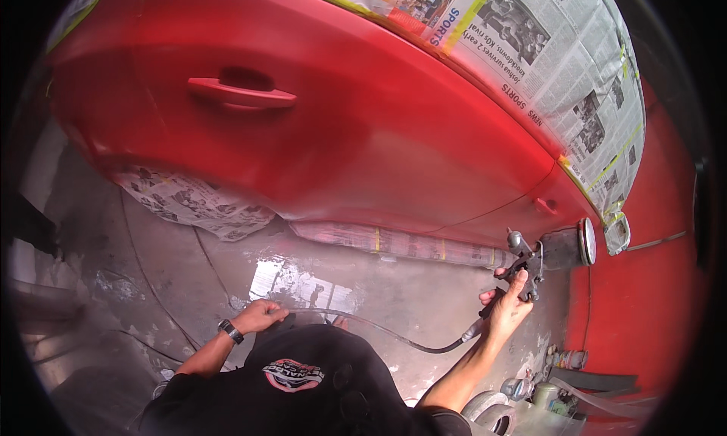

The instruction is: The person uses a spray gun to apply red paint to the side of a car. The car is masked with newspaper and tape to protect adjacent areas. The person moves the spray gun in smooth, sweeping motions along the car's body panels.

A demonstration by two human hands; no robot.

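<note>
Between 3 and 4 o'clock, the right hand (506, 307) wraps the dark grip of a silver metal spray gun (528, 266); trigger pressure cannot be told. Toward 7:30, the left hand (261, 315) pinches a thin grey rubber hose (379, 328), probably keeping slack off the red painted car body (363, 148). Yellow-taped printed newspaper masking (560, 80) at 2 o'clock presumably shields glass from paint. It carries headlines and photographs; a black cloth shirt (326, 409) at 6:30 bears a lettered emblem.

Fisheye view with bowed edges and blackened corners: white glare on the floor (307, 288), soft sheen along the red car door (333, 144), lower left dim and hazy.
</note>
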